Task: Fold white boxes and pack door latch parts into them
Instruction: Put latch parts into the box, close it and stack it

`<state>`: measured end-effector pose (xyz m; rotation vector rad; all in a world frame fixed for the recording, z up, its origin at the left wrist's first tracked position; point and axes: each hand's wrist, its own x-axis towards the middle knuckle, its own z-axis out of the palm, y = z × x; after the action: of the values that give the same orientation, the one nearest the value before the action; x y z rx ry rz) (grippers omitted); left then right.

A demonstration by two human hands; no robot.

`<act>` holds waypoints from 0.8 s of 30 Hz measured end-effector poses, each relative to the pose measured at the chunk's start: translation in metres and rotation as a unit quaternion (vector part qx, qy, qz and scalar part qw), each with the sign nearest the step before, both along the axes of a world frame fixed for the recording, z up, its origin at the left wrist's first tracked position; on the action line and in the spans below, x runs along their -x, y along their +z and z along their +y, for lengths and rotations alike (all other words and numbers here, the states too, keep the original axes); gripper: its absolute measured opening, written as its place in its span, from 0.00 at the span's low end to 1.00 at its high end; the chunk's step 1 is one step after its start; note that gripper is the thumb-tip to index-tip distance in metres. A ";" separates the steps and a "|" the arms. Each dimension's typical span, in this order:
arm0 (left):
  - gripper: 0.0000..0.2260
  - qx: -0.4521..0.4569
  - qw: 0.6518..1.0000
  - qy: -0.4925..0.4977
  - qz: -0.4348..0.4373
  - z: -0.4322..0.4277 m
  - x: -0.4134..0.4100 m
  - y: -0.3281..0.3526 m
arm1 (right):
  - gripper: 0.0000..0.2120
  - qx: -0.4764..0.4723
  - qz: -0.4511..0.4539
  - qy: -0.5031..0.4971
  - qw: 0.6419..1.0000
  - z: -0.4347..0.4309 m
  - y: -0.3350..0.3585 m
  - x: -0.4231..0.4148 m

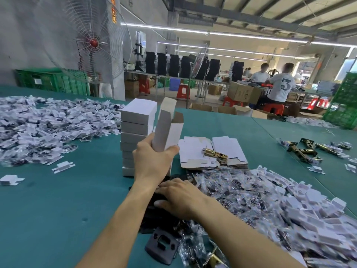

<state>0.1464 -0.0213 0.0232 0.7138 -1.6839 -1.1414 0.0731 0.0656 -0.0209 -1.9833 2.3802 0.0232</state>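
My left hand [152, 161] grips an upright white box [168, 130] whose top flaps stand open, just right of a tall stack of closed white boxes [135, 132]. Lower down, my right hand [179, 198] reaches into a pile of black latch plates [154, 215], its fingers curled on them; whether it holds one I cannot tell. A single black plate [162, 246] lies nearest to me. Flat unfolded box blanks [197, 153] lie behind, and a brass latch [214, 153] rests on them.
Bagged small parts are heaped on the green table at left [48, 124] and right [280, 209]. More brass latches [305, 149] lie at the far right. A large fan [92, 41] stands behind the table. Two people sit at a bench beyond.
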 end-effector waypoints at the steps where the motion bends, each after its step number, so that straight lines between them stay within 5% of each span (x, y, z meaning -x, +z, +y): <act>1: 0.12 -0.010 1.000 -0.006 0.004 0.000 0.000 0.000 | 0.21 0.001 -0.011 -0.002 1.000 -0.002 -0.001 0.001; 9: 0.18 -0.055 0.998 -0.035 0.019 0.003 0.001 0.000 | 0.29 0.015 0.042 -0.022 0.999 0.003 -0.003 0.024; 14: 0.16 -0.067 0.996 -0.048 0.029 0.004 0.001 0.000 | 0.17 0.147 0.040 -0.049 0.987 0.009 0.005 0.028; 16: 0.15 -0.062 0.996 -0.051 0.027 0.004 0.001 0.000 | 0.11 0.226 -0.056 -0.107 0.967 0.018 0.014 0.032; 19: 0.11 -0.057 0.996 -0.069 0.028 0.005 0.001 -0.002 | 0.06 0.347 -0.286 -0.172 0.877 0.045 0.036 0.043; 24: 0.11 -0.039 0.994 -0.101 -0.004 0.011 0.006 -0.010 | 0.05 0.383 -0.408 -0.230 0.796 0.101 0.072 0.053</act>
<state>0.1400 -0.0102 0.0133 0.6063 -1.7558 -1.3530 0.0205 0.1661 0.0508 -1.0251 2.2419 -1.6502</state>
